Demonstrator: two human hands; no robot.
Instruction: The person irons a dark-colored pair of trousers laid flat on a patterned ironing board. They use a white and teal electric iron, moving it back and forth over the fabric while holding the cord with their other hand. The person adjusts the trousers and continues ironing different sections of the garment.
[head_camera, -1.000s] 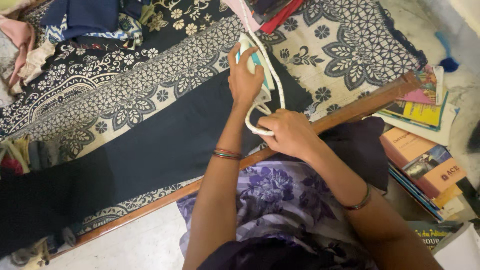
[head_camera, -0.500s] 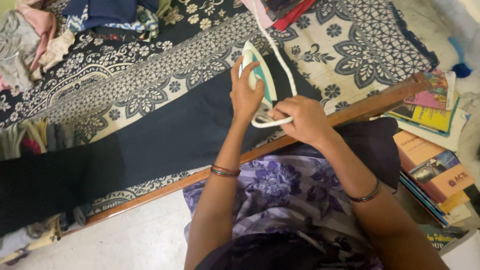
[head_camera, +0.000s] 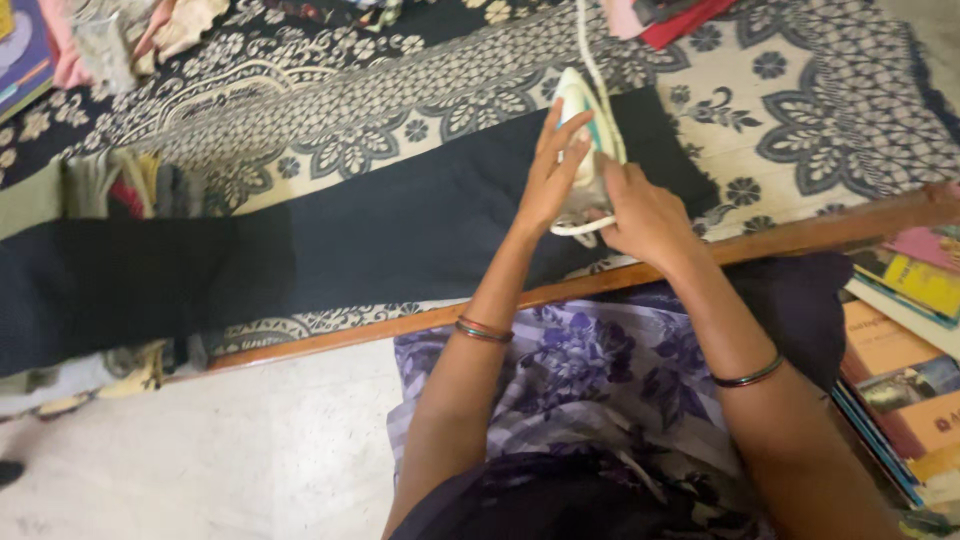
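Observation:
A white and teal clothes iron (head_camera: 592, 125) stands on the right end of a long dark navy cloth (head_camera: 400, 240) spread over a patterned bedspread (head_camera: 800, 120). My left hand (head_camera: 553, 172) grips the iron's left side, fingers stretched up along it. My right hand (head_camera: 645, 215) is closed at the iron's rear, holding a loop of its white cord (head_camera: 572, 229). The rest of the cord (head_camera: 580, 30) runs up and out of view at the top.
A wooden bed edge (head_camera: 820, 232) runs along the front of the bedspread. Stacked books (head_camera: 905, 340) sit at the right. Folded and loose clothes (head_camera: 120, 40) lie at the top left, red and pink cloth (head_camera: 670, 15) at the top. Pale floor (head_camera: 200, 450) lies below.
My right hand has closed in on the iron's rear and the cord loop has shrunk. My left hand's fingers have stretched further up the iron. The view has shifted left and down.

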